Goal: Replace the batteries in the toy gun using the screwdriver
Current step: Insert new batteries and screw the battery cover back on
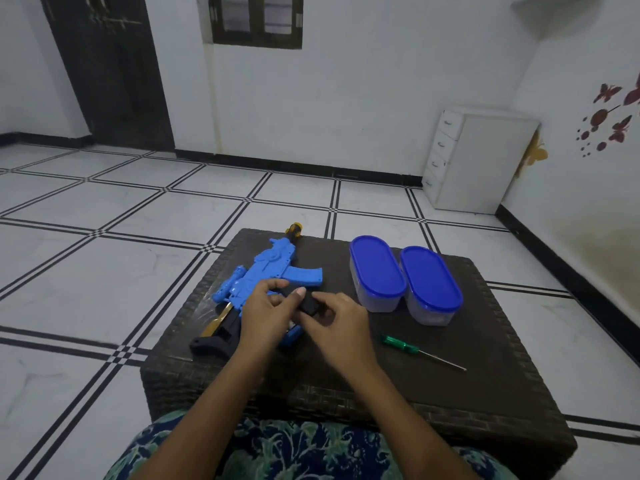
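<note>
Toy gun, blue with a black stock, lies flat on the left half of the dark woven table, its muzzle pointing away from the person. Both forearms reach in from below and meet over its middle. The left hand curls its fingers and thumb onto a small black part at the gun's body. The right hand pinches the same part from the other side. The screwdriver lies untouched to the right, near two blue-lidded containers.
</note>
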Tool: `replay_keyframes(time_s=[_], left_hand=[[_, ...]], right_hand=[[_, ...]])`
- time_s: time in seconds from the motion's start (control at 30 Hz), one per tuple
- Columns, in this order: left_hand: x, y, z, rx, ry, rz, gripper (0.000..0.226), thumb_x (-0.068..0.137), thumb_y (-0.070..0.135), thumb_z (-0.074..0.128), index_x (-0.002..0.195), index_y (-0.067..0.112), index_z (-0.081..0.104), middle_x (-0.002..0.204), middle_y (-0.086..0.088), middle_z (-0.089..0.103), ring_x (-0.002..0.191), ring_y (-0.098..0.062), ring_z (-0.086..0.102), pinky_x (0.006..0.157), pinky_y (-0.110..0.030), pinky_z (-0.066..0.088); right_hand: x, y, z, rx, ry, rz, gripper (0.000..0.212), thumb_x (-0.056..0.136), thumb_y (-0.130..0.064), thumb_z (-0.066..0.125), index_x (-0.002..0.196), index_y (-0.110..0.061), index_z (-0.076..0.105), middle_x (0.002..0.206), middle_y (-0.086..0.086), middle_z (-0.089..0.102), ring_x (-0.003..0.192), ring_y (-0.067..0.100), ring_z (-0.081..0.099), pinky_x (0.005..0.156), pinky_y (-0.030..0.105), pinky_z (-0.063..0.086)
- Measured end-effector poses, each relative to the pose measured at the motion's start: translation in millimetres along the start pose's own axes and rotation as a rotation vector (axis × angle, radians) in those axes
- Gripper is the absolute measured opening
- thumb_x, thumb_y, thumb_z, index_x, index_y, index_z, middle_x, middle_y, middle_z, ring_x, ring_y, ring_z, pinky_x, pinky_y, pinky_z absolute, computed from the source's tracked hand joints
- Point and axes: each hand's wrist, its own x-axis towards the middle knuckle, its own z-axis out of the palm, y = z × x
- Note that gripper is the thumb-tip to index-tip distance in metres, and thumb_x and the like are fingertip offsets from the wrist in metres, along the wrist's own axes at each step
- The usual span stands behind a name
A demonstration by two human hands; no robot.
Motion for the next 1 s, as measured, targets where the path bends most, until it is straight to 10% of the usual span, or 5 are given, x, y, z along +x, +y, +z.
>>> replay_keyframes(time_s=[0.13,0.3,0.5,0.87,1.0], left_hand=[[0,-4,-15,0.379,-0.034,0.217,0.013,0.09,0.036,0.061,0.095,0.023,0.061,0.065,0.003,0.063,0.061,0.0,0.06,0.058,-0.017,0.045],[24,-25,-42,0.782,-0.008,0.307,0.02,0.087,0.035,0.061,0.098,0.02,0.067,0.099,0.001,0.057,0.098,-0.021,0.057,0.086,-0.042,0.046],[37,-34,-57,0.858,-0.121,0.23,0.043,0.074,0.054,0.063,0.11,0.03,0.061,0.138,0.001,0.043,0.133,-0.024,0.033,0.105,-0.054,0.032],[31,-32,-51,0.923,-0.214,0.14,0.064,0.073,0.068,0.06,0.129,0.043,0.044,0.152,0.003,0.019,0.14,-0.023,0.009,0.109,-0.057,0.024],[28,-28,-49,0.982,-0.222,0.115,0.07,0.071,0.074,0.057,0.133,0.046,0.037,0.154,0.006,0.013,0.143,-0.021,0.006,0.107,-0.057,0.022]], right_hand=[[1,-2,2,0.04,-0.067,0.045,0.041,0.079,-0.029,0.079,0.117,-0.015,0.071,0.09,-0.003,0.063,0.075,0.003,0.057,0.066,0.007,0.043],[-2,7,-5,-0.108,-0.301,0.034,0.038,0.082,-0.03,0.077,0.118,-0.019,0.071,0.089,0.001,0.063,0.073,0.003,0.054,0.065,0.006,0.039],[-4,6,-4,-0.288,-0.322,0.059,0.044,0.084,-0.035,0.074,0.125,-0.021,0.066,0.102,0.0,0.058,0.087,0.008,0.057,0.078,0.016,0.042],[6,-5,5,-0.406,-0.482,0.034,0.036,0.087,-0.037,0.069,0.121,-0.025,0.067,0.1,0.004,0.049,0.098,0.021,0.052,0.076,0.029,0.039],[4,0,6,-0.439,-0.531,-0.021,0.049,0.091,-0.029,0.066,0.138,-0.024,0.053,0.139,0.004,0.033,0.132,0.021,0.031,0.105,0.031,0.034]])
